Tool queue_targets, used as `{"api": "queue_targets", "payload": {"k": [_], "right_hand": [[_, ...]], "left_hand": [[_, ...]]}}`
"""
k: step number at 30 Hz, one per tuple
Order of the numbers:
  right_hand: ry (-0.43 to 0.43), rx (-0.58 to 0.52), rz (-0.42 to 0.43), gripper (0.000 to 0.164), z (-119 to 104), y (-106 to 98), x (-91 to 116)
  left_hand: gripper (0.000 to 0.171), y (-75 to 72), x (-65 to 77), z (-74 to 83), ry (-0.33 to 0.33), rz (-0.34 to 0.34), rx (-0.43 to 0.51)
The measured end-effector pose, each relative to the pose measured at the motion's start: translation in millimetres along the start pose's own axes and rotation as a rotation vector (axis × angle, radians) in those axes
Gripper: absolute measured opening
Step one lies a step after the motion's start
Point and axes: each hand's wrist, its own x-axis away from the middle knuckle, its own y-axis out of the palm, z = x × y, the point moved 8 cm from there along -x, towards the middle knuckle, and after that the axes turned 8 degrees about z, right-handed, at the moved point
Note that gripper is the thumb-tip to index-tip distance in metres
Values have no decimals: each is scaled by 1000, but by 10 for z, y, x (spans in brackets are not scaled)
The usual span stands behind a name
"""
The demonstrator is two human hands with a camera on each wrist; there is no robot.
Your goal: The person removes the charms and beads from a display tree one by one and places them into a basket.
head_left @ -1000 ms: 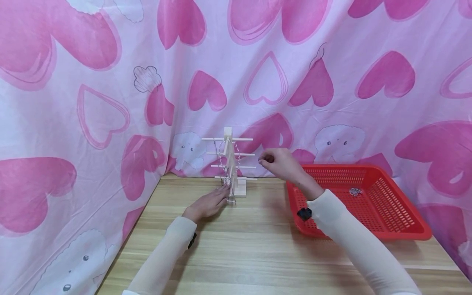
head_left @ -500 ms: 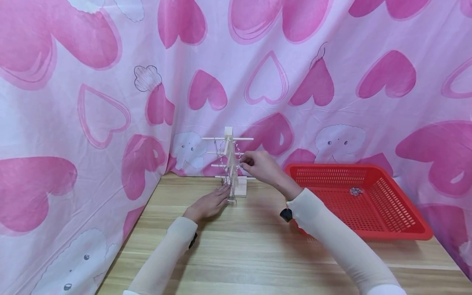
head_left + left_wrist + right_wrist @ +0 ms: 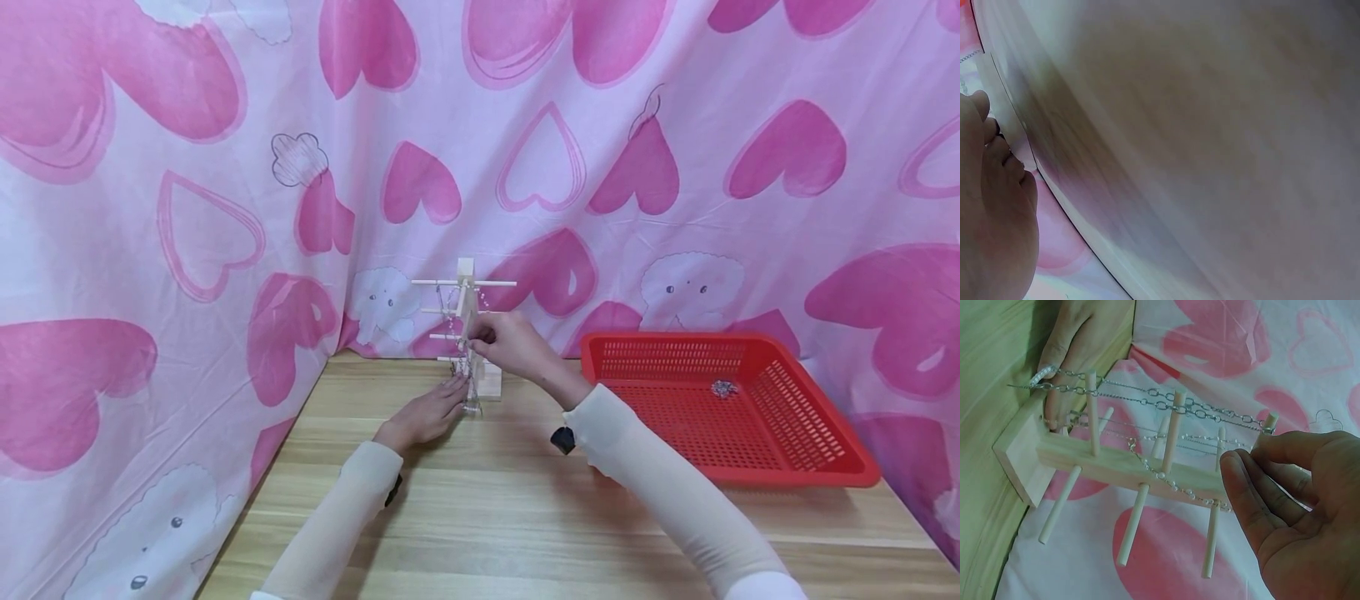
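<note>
A pale wooden jewelry stand [image 3: 466, 268] with several pegs stands at the back of the table. Silver chain necklaces [image 3: 1147, 400] hang along it, one looped over a front peg [image 3: 1179, 403]. A beaded necklace [image 3: 1172, 482] hangs behind them. My right hand [image 3: 517, 343] is at the front of the stand, thumb and index finger pinching at the silver necklace by a peg end; their tips partly hide what lies between. My left hand [image 3: 427, 412] lies with extended fingers against the stand's lower part, by the base [image 3: 1019, 456]. The left wrist view shows only part of that hand.
A red plastic basket [image 3: 750, 479] stands on the table to the right, a small silvery clump [image 3: 724, 389] inside it. Pink heart-patterned cloth [image 3: 420, 183] hangs close behind the stand and along the left. The wooden tabletop [image 3: 480, 517] spreads in front.
My right hand has moved left from beside the basket to the front of the stand, where its fingers now reach the pegs. The left hand has stayed by the base.
</note>
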Motion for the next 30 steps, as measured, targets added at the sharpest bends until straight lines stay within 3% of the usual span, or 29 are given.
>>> {"api": "queue_targets", "payload": {"k": [13,30], "right_hand": [[3,33,-17,7,-28,118,11],[-37,49,62,5,-25,85,28]], "left_hand": [[57,14,-8,6,-11,-7,-16],[58,22,10,2,-13,4,-19]]}}
